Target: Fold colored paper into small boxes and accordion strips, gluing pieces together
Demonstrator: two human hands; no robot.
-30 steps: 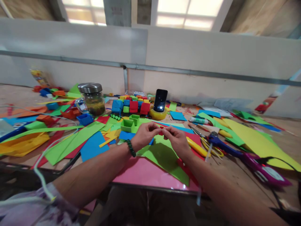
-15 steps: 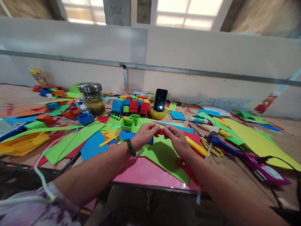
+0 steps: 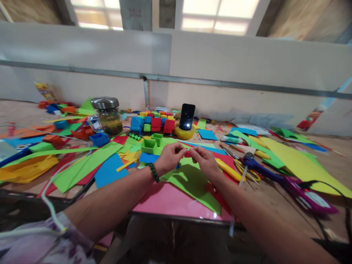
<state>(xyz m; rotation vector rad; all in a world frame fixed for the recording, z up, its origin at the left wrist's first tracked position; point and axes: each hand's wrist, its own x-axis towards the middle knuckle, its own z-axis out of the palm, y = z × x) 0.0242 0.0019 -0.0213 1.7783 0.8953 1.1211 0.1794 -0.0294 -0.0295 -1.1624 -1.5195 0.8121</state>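
Observation:
Between the fingertips of both hands is a small red paper piece (image 3: 187, 154). My left hand (image 3: 171, 157), with a dark green bead bracelet on its wrist, pinches its left side. My right hand (image 3: 202, 160) pinches the right side. Both are held over a large green sheet (image 3: 192, 183) on the table. Just left of my left hand stand two open green paper boxes (image 3: 149, 146), and a blue paper piece (image 3: 148, 158) lies below them.
Behind are a lidded glass jar (image 3: 110, 121), coloured paper blocks (image 3: 156, 124) and a phone (image 3: 187, 116) on a yellow tape roll (image 3: 184, 133). Rightward lie a yellow cutter (image 3: 228, 169), scissors (image 3: 233, 156) and a purple-blue hot tool (image 3: 305, 194). A white cable (image 3: 49, 205) crosses the left.
The red piece has tilted slightly and shows less between my fingertips. My right hand has shifted a little to the left.

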